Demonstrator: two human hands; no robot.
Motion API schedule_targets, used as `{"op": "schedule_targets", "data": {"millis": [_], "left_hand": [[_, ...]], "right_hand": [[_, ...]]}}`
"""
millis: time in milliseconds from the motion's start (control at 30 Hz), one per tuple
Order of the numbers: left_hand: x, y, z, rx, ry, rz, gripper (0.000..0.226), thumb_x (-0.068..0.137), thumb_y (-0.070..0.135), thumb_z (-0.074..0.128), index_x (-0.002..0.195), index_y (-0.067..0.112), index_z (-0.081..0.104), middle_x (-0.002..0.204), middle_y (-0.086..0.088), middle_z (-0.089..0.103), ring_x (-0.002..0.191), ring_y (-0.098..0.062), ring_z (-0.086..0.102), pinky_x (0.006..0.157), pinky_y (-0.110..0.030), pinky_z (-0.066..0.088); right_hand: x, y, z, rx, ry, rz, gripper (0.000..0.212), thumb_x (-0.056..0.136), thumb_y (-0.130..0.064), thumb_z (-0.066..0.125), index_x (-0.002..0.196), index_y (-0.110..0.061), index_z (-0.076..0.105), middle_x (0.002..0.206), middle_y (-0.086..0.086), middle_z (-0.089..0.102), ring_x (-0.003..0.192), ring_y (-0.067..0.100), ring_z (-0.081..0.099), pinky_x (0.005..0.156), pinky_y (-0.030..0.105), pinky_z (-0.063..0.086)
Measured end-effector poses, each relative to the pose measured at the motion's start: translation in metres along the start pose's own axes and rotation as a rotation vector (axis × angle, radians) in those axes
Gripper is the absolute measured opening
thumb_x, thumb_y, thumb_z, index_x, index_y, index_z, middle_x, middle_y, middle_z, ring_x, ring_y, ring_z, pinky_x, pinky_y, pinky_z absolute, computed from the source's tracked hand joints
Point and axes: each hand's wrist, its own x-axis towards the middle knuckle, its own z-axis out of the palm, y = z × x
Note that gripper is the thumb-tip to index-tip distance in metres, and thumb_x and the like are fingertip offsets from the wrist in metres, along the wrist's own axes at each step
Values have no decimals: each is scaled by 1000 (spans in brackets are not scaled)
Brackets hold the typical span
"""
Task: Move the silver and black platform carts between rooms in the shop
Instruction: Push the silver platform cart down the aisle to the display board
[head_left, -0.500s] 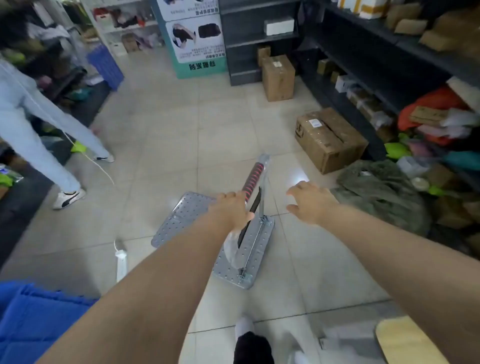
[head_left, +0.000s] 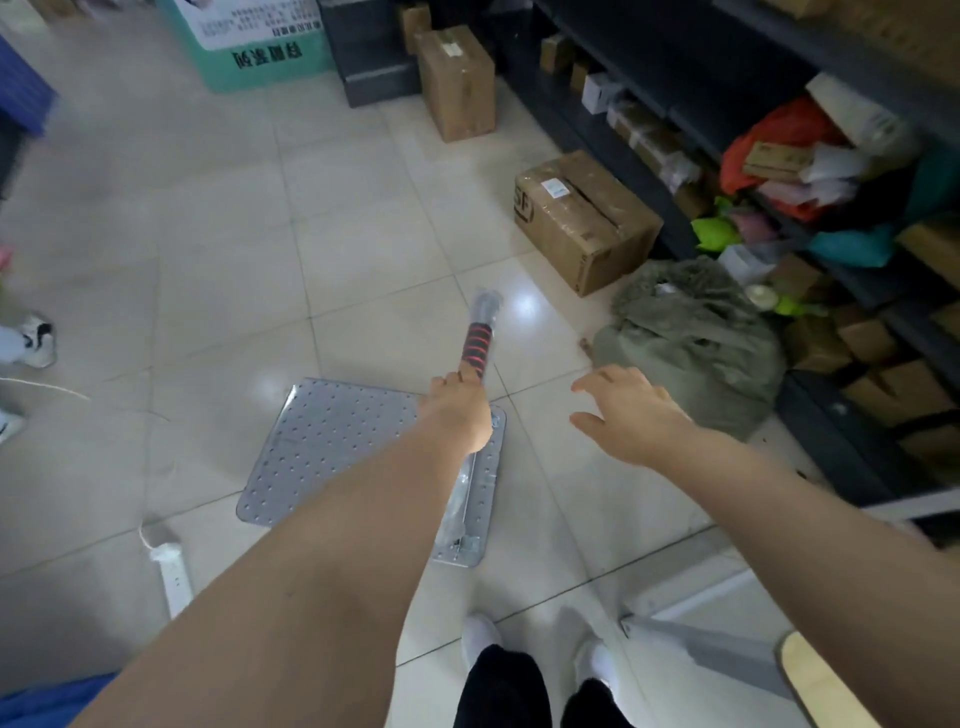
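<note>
On the pale tiled floor stands our perforated silver platform cart — left hand clamped on its red-and-black handle, right hand open, empty; add it for steadier steering.

R hand opened, fingers spread; view tilted down.

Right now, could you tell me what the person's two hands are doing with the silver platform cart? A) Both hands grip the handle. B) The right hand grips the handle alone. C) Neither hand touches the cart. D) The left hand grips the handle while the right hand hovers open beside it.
D: the left hand is closed around the cart handle, while the right hand is spread open, touching nothing.
</note>
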Motion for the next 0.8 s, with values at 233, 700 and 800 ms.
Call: {"op": "schedule_targets", "data": {"millis": [233,700,800], "left_hand": [[-11,-3,12,-149,40,14,78,88,2,52,152,2,8,136,-19,40,114,-37,54,98,-43,46],[-160,-38,72,-138,-1,-326,70,86,2,54,146,17,22,139,-8,45,121,-30,48,94,-46,47],[-194,-54,88,-160,-19,-478,53,87,4,49,136,18,35,133,-7,49,120,-29,47,93,-47,43]], "right_hand": [[10,-5,7,-13,-74,-57,46,95,-37,46,138,-21,42,144,7,39,134,27,32,108,45,31],[2,-53,56,-175,-95,-496,44,90,-26,55,132,-16,43,134,8,47,124,29,41,98,43,38],[-10,-71,83,-204,-107,-605,47,89,-27,56,132,-16,42,132,8,48,122,28,43,97,43,39]]}}
